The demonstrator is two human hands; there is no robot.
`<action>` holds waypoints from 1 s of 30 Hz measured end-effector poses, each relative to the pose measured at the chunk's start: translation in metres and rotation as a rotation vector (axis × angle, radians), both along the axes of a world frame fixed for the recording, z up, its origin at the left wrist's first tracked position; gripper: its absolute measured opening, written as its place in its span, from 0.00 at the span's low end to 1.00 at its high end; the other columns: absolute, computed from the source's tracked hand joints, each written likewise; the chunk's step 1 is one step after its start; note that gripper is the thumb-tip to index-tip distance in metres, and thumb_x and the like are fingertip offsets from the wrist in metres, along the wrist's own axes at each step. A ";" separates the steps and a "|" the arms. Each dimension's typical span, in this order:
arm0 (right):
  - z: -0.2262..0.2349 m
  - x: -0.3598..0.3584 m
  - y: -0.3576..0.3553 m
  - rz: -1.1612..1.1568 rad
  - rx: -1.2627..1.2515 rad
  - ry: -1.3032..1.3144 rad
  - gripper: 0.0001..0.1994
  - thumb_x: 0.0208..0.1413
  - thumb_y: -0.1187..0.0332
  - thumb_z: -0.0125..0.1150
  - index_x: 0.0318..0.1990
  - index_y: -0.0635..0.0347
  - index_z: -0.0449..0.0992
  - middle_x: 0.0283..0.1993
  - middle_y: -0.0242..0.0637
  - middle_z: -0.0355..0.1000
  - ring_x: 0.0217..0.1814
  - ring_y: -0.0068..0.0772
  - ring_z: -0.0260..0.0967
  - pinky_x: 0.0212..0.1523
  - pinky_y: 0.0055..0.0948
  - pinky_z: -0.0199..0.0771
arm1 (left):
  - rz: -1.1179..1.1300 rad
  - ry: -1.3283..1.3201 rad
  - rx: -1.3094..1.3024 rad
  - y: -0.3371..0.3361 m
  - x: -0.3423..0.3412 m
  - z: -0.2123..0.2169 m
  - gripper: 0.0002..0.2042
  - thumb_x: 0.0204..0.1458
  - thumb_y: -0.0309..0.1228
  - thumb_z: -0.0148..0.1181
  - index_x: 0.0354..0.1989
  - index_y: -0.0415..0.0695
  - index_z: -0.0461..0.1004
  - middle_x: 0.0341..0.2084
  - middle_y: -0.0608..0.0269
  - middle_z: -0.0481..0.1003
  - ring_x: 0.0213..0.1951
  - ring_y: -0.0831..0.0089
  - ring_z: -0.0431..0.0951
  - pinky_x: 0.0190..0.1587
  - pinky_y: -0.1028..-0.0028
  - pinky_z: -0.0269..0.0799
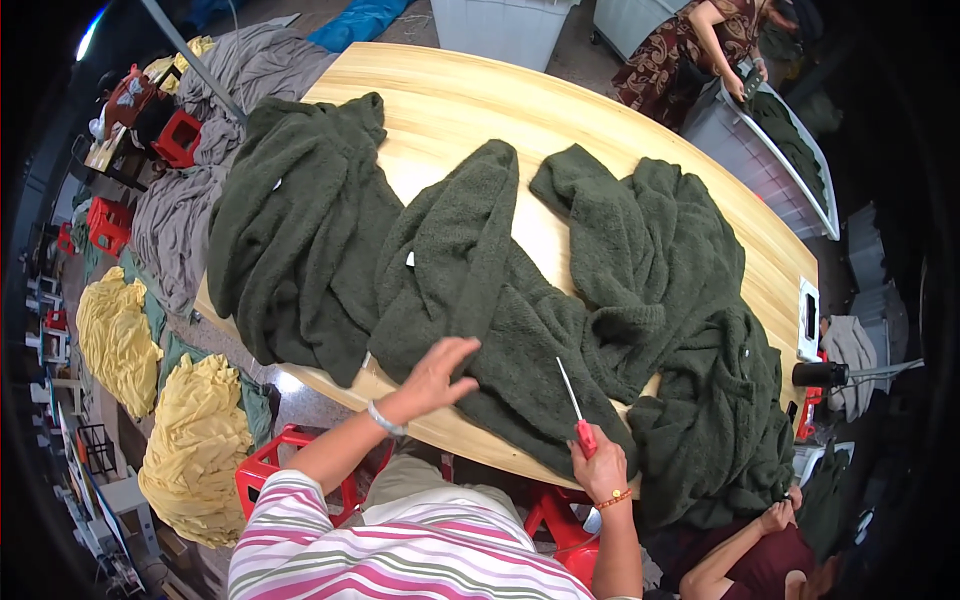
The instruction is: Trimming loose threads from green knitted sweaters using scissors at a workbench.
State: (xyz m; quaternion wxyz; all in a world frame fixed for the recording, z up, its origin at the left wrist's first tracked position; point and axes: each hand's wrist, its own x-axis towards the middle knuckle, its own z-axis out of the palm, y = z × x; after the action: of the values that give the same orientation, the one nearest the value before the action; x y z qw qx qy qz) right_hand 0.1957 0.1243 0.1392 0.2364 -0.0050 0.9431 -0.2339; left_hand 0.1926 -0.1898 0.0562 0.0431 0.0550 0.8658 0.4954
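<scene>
My left hand (435, 378) reaches over a dark green knitted garment (455, 270), its fingers spread and nothing held in them. The fingertips are at the cloth; whether they touch it is hard to tell. My right hand (600, 468) is closed round the red handle of a tool with a thin, straight metal shaft (569, 388), which points up and away over the same garment. A small white tag shows on this garment. To its left lies another dark green garment (300, 220). More dark green garments (670, 230) are heaped on its right.
The garments lie on a light wooden table (480, 90). A black cylinder (820, 374) stands at the right edge, near a white device (808, 318). Co-workers are at the back right beside a white bin (770, 170) and at the lower right. Yellow cloth heaps (195, 450) lie left.
</scene>
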 end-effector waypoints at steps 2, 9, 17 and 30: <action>-0.002 0.002 -0.001 0.001 -0.009 -0.015 0.16 0.53 0.61 0.62 0.48 0.51 0.74 0.33 0.55 0.75 0.39 0.63 0.72 0.40 0.53 0.72 | -0.226 -0.364 0.384 0.014 0.016 0.014 0.29 0.48 0.27 0.66 0.60 0.40 0.64 0.52 0.53 0.69 0.46 0.65 0.76 0.47 0.69 0.73; -0.006 0.002 0.005 -0.010 0.024 -0.019 0.15 0.53 0.60 0.62 0.48 0.51 0.74 0.33 0.53 0.75 0.39 0.62 0.73 0.40 0.53 0.72 | 0.127 0.308 0.046 0.009 -0.015 -0.003 0.12 0.48 0.21 0.61 0.42 0.39 0.76 0.43 0.52 0.75 0.47 0.58 0.76 0.46 0.69 0.74; -0.003 0.002 -0.009 0.035 -0.012 -0.046 0.14 0.54 0.60 0.61 0.46 0.52 0.74 0.32 0.54 0.75 0.38 0.61 0.72 0.40 0.52 0.72 | -0.260 0.090 0.135 0.048 -0.031 -0.021 0.22 0.53 0.27 0.58 0.58 0.39 0.68 0.53 0.47 0.71 0.59 0.52 0.68 0.63 0.63 0.61; -0.006 -0.015 -0.044 0.088 -0.014 -0.061 0.15 0.54 0.58 0.61 0.45 0.54 0.74 0.30 0.52 0.75 0.38 0.60 0.73 0.40 0.51 0.72 | 0.155 0.194 -0.169 0.041 -0.096 -0.085 0.08 0.49 0.25 0.62 0.36 0.40 0.73 0.32 0.55 0.69 0.32 0.55 0.76 0.38 0.61 0.73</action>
State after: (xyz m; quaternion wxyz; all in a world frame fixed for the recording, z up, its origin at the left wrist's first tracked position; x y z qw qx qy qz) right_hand 0.1807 0.0798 0.1333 0.2752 -0.0410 0.9326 -0.2297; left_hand 0.0970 -0.1490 -0.0290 -0.0745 0.0320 0.9062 0.4151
